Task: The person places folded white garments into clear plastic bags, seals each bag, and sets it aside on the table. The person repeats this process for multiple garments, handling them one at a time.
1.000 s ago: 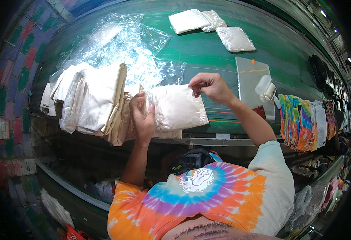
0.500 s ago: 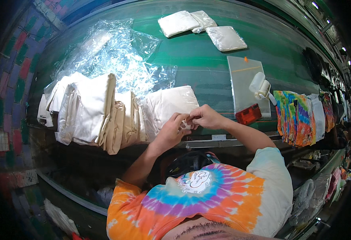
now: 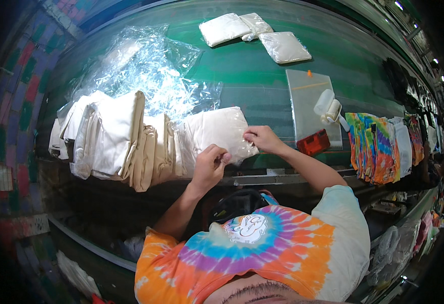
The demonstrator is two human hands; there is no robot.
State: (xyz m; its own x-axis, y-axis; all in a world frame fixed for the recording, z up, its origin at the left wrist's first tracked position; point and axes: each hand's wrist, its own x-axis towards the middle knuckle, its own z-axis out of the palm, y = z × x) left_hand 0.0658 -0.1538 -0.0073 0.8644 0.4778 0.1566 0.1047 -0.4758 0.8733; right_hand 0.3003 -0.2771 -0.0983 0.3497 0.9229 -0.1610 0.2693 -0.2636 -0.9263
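A folded cream cloth in a clear plastic bag (image 3: 213,130) lies flat near the table's front edge. My right hand (image 3: 265,140) is closed, pinching the bag at its right side. By the near edge of the bag, my left hand (image 3: 209,164) has its fingers curled in; whatever they may hold is hidden. Left of the bagged cloth leans a row of folded cream and tan cloths (image 3: 118,142), some wrapped in plastic. Behind them spreads a heap of shiny clear plastic bags (image 3: 153,71).
Three bagged white packets (image 3: 285,48) lie at the back of the green table (image 3: 181,30). To the right are a stack of clear flat bags (image 3: 303,101), a white roll (image 3: 328,109), a red phone-like object (image 3: 313,144) and tie-dyed cloths (image 3: 376,147).
My hands have come apart: the left drew back toward me and left, the right moved a little right and up along the bag. The bag's near corner is now uncovered.
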